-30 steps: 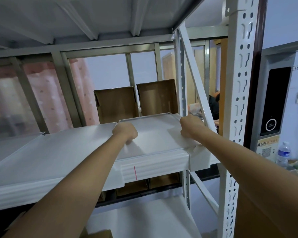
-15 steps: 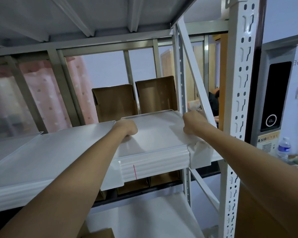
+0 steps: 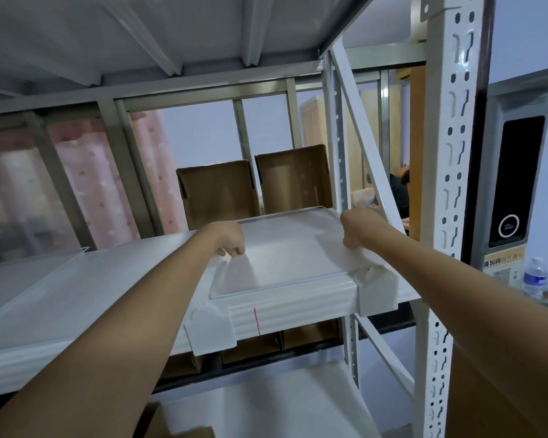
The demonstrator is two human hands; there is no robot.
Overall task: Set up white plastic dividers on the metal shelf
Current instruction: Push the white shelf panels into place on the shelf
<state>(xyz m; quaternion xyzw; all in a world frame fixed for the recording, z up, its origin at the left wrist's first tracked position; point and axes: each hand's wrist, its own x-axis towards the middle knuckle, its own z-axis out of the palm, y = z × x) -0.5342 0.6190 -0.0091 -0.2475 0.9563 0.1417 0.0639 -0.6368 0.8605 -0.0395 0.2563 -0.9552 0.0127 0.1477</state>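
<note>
A stack of white plastic dividers (image 3: 295, 298) lies flat on the metal shelf (image 3: 76, 289), held between white end brackets (image 3: 211, 330). The top sheet (image 3: 291, 248) is translucent and its near edge is raised off the stack. My left hand (image 3: 227, 237) grips that sheet's left edge with curled fingers. My right hand (image 3: 358, 227) grips its right edge, close to the shelf's diagonal brace. More white sheets cover the shelf to the left.
Two brown cardboard boxes (image 3: 219, 191) stand behind the stack. A white perforated upright post (image 3: 450, 184) rises at the right, with a diagonal brace (image 3: 364, 137) beside it. A water bottle (image 3: 533, 276) sits at far right. The upper shelf's underside hangs close overhead.
Both hands have slid back toward me along the sheet's edges, and the top sheet's near edge has lifted off the stack.
</note>
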